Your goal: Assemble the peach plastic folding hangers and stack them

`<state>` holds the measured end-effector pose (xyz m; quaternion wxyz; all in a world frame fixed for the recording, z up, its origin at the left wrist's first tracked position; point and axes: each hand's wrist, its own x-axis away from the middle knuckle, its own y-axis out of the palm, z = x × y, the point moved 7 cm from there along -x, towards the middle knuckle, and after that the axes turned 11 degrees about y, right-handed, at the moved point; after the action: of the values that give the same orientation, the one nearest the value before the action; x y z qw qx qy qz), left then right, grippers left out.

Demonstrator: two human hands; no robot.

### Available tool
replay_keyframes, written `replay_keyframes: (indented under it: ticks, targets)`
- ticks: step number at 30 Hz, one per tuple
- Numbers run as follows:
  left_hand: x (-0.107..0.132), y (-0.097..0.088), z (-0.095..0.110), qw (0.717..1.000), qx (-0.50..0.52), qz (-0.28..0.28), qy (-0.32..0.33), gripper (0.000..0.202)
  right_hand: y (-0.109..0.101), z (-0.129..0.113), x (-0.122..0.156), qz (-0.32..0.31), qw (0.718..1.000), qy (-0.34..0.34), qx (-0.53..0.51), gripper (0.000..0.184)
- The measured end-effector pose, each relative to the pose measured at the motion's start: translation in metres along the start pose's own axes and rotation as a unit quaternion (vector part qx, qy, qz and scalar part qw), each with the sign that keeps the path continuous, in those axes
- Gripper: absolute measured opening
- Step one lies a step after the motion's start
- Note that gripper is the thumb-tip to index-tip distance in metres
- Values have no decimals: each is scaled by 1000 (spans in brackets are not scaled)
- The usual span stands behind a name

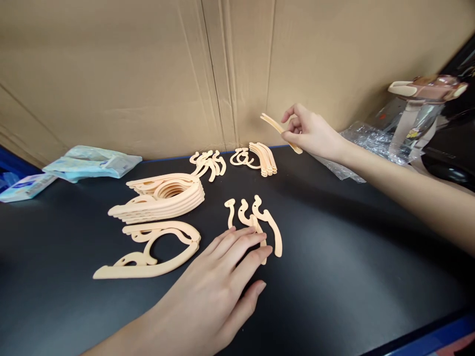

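Observation:
My right hand (309,132) is raised above the table's back edge, with a thin, curved, cream plastic hanger arm (272,122) pinched between thumb and fingers. Fingers spread, my left hand (220,282) lies low over the table, its fingertips over small hooked hanger pieces (275,232) and partly covering them. Left of it is a folded plastic hanger (170,269), in front of a stack of folded hangers (163,210). Farther back are a small pile of hooked pieces (212,165), some ring-shaped hooks (243,157) and a bundle of curved arms (265,158).
A light-blue tissue pack (96,160) lies at the back left against the cardboard wall (129,74). On the right are crumpled clear plastic wrap (361,141) and a clear bottle (411,111) with a brown lid. The black table (334,277) has a blue edge.

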<state>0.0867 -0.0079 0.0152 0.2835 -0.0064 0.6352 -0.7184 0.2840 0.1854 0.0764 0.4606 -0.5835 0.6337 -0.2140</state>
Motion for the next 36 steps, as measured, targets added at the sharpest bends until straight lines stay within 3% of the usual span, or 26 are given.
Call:
replay_keyframes:
  ticks: [2,6,11,24,27,31,36]
  targets:
    - [-1,-1,1,1000,-6,-8,4,30,1,-25,14,-12,997,-79,1,33]
    - [-2,-3,4,1000,-8,-5,25,31,28,-64,50,-92,969,-211,91,26]
    - [-3,-4,10,998,-10,-15,58,32,57,-79,76,-114,925,-301,203,11]
    - [-2,0,8,998,3,-20,60,32,65,-68,71,-196,943,-249,100,13]
    - [-1,0,8,998,3,-15,60,32,50,-61,55,-136,963,-216,89,20]
    - [0,1,8,998,-5,-20,59,32,31,-29,21,-32,983,-125,131,27]
    - [0,1,8,998,-6,-24,59,32,38,9,0,-54,972,-105,201,36]
